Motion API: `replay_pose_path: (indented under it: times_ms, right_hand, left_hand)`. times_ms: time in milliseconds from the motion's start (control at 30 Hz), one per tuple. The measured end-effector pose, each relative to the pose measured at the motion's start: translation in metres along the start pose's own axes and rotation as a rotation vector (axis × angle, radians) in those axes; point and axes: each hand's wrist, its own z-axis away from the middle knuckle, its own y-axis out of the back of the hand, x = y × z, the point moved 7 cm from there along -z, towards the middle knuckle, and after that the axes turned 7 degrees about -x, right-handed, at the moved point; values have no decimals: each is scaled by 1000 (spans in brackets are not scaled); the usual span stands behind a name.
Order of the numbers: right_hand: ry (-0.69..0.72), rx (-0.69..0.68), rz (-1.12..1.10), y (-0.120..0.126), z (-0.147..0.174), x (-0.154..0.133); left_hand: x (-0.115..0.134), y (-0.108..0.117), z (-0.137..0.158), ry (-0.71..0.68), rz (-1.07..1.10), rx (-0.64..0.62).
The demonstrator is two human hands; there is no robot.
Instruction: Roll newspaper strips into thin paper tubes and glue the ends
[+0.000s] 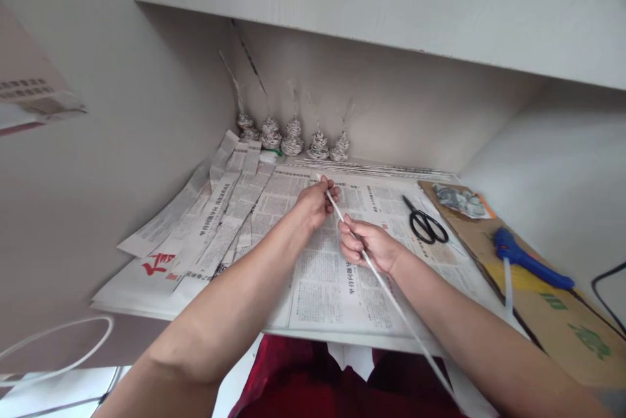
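Note:
A long, thin white rod, which looks like a rolled paper tube (pixel 391 295), slants from the middle of the table down toward me at the lower right. Its far end is pinched in the fingers of my left hand (pixel 317 201). A little nearer to me, my right hand (pixel 368 243) is closed around the same tube. Both hands are above a newspaper sheet (pixel 323 297) spread on the table. To the right of my right hand lie black-handled scissors (pixel 424 225), with their tips pointing away from me.
Newspaper strips (pixel 215 219) are piled at the left. Several woven paper gourd shapes (pixel 293 137) stand along the back wall, beside a bundle of thin paper tubes (pixel 376 169). At the right, a blue glue gun (pixel 531 261) rests on cardboard (pixel 581 340). A shelf (pixel 372 7) overhangs the back.

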Motion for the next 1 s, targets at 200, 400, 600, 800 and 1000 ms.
replay_pose_path:
  times_ms: [200,400,600,800,1000]
  right_hand:
    - [85,288,437,18,-8,-14]
    - [77,-31,-26,9,-10,-7]
    - [162,242,491,32,2,-17]
    - [110,183,352,28,4,-16]
    - [67,-2,-3,11,4,-16]
  left_hand:
    - [0,2,-4,-42,5,-24]
    - [-4,-10,-3,-14,102,-175]
    - [-12,-14,1,-68,23,-156]
    - [-17,-17,2,-29,33,-172]
    - [-13,-21,4,-33,88,-227]
